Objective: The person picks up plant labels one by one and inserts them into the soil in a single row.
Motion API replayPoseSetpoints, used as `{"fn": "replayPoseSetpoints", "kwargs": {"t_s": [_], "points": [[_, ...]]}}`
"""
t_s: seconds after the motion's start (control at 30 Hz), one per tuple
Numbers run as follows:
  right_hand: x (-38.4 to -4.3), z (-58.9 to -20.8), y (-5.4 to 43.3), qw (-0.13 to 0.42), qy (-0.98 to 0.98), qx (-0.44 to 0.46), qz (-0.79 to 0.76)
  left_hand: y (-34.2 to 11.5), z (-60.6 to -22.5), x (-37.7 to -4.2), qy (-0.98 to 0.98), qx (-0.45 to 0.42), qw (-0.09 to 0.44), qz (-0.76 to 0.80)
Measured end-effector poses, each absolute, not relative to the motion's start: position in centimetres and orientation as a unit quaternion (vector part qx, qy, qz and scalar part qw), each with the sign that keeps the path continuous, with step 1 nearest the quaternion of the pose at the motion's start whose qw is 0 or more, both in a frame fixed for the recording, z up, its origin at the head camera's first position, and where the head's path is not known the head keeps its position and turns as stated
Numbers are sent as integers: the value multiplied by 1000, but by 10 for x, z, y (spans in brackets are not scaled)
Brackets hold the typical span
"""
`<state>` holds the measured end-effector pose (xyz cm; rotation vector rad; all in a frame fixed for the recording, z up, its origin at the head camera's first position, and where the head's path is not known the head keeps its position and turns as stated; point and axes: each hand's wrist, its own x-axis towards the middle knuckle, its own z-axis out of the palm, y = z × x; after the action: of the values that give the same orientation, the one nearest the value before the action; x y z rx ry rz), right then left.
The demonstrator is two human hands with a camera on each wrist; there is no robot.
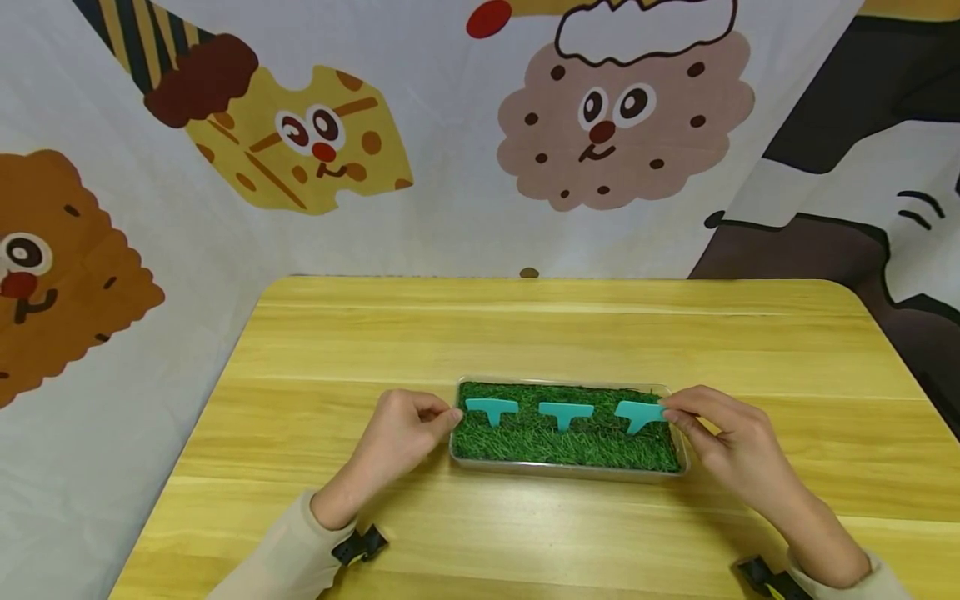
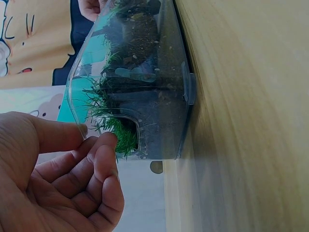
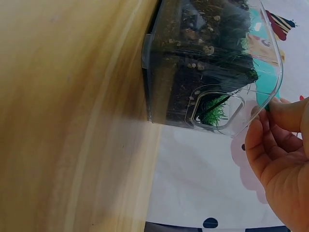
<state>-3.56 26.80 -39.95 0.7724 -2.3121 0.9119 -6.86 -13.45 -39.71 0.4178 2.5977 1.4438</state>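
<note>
A clear plastic box [image 1: 570, 471] full of dark soil and short green grass [image 1: 517, 450] lies lengthwise on the table. Three teal T-shaped plant labels stand in the grass: a left label [image 1: 491, 407], a middle label [image 1: 566, 412] and a right label [image 1: 636, 412], which leans a little. At the box's left end my left hand [image 1: 405, 429] pinches the rim between thumb and fingertip. My right hand [image 1: 738, 442] pinches the outer end of the right label, close above the rim. Soil and pebbles show through the box wall [image 3: 198, 53] in the right wrist view.
The box stands on a light wooden table [image 1: 375, 333] with rounded far corners. Behind and to the left hangs a white cloth [image 1: 450, 208] printed with cartoon biscuits. Dark straps [image 1: 360, 546] sit at both wrists.
</note>
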Motion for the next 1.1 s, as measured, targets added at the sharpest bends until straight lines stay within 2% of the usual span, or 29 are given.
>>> {"fn": "replayPoseSetpoints", "kwargs": {"t_s": [0.4,0.83,1.1], "points": [[-35,-399,269,246,-864,286,332,-134,-396,-68,864,135,73,480],[-35,-403,268,260,-863,283,329,-133,-395,-68,862,134,76,484],[-32,-395,271,220,-872,265,348,-134,-395,-68,862,137,73,483]]}}
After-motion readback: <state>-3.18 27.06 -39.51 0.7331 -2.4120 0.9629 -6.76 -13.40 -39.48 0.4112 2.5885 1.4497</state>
